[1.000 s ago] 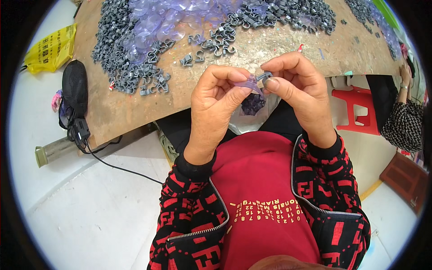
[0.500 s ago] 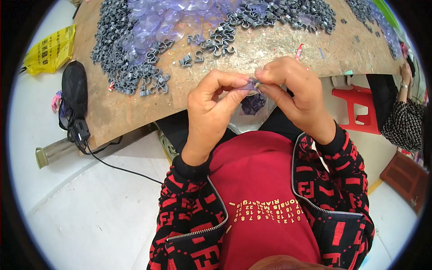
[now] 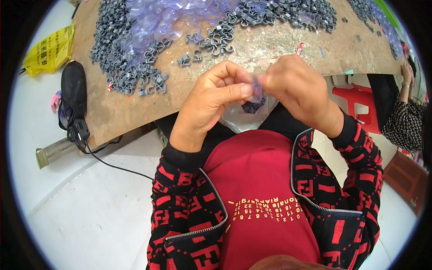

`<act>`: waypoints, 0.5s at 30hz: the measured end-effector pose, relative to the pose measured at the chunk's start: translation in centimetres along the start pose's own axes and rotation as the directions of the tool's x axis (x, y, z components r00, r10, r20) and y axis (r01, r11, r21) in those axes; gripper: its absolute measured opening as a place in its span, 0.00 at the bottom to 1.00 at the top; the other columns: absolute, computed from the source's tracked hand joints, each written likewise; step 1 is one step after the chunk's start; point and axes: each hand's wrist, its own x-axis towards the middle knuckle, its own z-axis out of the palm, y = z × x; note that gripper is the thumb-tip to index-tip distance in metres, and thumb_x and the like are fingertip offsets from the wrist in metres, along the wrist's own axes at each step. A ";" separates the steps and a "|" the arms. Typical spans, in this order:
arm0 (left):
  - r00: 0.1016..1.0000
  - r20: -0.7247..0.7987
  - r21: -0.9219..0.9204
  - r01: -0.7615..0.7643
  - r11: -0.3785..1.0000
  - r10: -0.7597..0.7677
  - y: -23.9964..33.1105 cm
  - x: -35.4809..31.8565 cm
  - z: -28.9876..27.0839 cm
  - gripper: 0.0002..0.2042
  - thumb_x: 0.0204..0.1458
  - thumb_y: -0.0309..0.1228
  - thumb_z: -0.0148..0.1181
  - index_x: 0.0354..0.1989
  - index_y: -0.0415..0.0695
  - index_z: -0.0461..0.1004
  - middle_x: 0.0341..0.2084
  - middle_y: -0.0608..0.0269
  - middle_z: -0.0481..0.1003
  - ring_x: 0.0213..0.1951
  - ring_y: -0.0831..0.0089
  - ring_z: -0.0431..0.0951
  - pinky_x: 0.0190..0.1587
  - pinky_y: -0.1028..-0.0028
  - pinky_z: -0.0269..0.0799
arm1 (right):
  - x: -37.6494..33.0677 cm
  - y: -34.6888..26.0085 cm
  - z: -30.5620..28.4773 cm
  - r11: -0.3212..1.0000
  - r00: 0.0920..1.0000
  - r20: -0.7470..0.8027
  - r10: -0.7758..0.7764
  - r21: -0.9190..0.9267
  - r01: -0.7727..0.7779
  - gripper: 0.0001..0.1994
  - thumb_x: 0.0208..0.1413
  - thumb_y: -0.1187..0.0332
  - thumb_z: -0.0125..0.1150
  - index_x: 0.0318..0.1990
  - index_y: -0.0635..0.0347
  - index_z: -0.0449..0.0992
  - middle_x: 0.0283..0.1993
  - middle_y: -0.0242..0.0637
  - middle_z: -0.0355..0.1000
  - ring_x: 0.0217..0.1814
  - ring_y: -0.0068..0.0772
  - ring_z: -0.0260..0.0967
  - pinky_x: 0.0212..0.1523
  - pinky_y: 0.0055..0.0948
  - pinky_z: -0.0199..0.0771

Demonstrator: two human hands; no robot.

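Note:
Between my left thumb and fingers I pinch a clear, purple-tinted suction cup (image 3: 258,91). My left hand (image 3: 209,96) is closed on it just past the table's near edge. Right beside it, my right hand (image 3: 299,87) is closed and smeared by motion, its fingertips against or very near the cup. Whatever those right fingers hold is hidden. Under both hands a clear plastic bag (image 3: 238,120) sits between my legs, with purplish pieces (image 3: 253,106) inside.
Grey plastic clips (image 3: 110,54) and clear suction cups (image 3: 166,22) lie heaped on the wooden table (image 3: 121,110). A yellow bag (image 3: 50,50) and a black case (image 3: 74,87) are at the left. At the right stand a red stool (image 3: 366,105) and another person's arm (image 3: 407,78).
My hands have shifted from a fingertip-to-fingertip pinch. The left hand has turned, tilting the suction cup more upright; the right has curled tighter and moved slightly, now blurred.

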 end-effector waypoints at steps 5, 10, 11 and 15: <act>0.874 -0.148 0.650 -0.267 0.711 0.463 -0.2 -0.4 3.7 0.19 0.47 0.21 0.64 0.50 0.42 0.72 0.38 0.58 0.75 0.36 0.76 0.76 0.37 0.76 0.73 | -1.2 -0.4 1.7 0.258 0.583 0.228 0.780 0.731 -0.631 0.09 0.57 0.72 0.58 0.44 0.64 0.72 0.40 0.31 0.70 0.40 0.20 0.68 0.41 0.22 0.70; 0.684 0.172 0.919 -0.371 0.135 0.709 -0.6 0.0 1.6 0.12 0.47 0.17 0.61 0.41 0.40 0.77 0.41 0.57 0.75 0.36 0.71 0.77 0.37 0.75 0.74 | -1.0 0.0 2.1 -0.002 0.503 0.341 0.794 0.828 -0.560 0.10 0.56 0.71 0.60 0.44 0.61 0.70 0.38 0.29 0.69 0.38 0.18 0.67 0.39 0.21 0.69; 0.716 0.159 0.901 -0.387 0.197 0.679 -0.5 0.0 1.5 0.11 0.47 0.18 0.61 0.41 0.40 0.77 0.40 0.56 0.75 0.36 0.71 0.77 0.37 0.75 0.74 | -1.2 0.3 2.1 -0.049 0.515 0.385 0.766 0.833 -0.550 0.10 0.56 0.70 0.60 0.44 0.61 0.70 0.37 0.28 0.69 0.38 0.18 0.67 0.38 0.20 0.69; 0.766 0.045 0.809 -0.404 0.427 0.641 -1.4 0.4 1.2 0.07 0.48 0.19 0.61 0.37 0.37 0.76 0.37 0.57 0.77 0.35 0.72 0.78 0.36 0.76 0.73 | -1.4 0.6 2.3 -0.276 0.490 0.535 0.688 0.818 -0.505 0.10 0.57 0.70 0.59 0.44 0.60 0.70 0.36 0.27 0.68 0.37 0.19 0.67 0.37 0.21 0.69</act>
